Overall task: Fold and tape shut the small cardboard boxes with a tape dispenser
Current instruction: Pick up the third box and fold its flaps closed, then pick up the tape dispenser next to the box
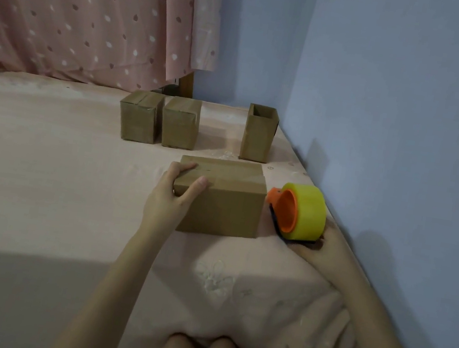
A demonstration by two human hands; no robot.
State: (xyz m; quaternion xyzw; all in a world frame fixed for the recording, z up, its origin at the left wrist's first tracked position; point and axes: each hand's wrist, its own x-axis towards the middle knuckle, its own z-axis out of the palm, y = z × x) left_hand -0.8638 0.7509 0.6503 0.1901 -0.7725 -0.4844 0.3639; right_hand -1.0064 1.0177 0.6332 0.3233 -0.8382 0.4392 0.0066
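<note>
Bed [41, 174]: box [223, 203] in left grip [171, 191].

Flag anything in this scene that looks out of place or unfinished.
One thing: the open box at the back right stands upright with its top unsealed, apart from the two closed boxes. Nothing looks spilled or damaged.

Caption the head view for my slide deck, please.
Left hand holds a cardboard box; right hand holds the tape dispenser.
</note>
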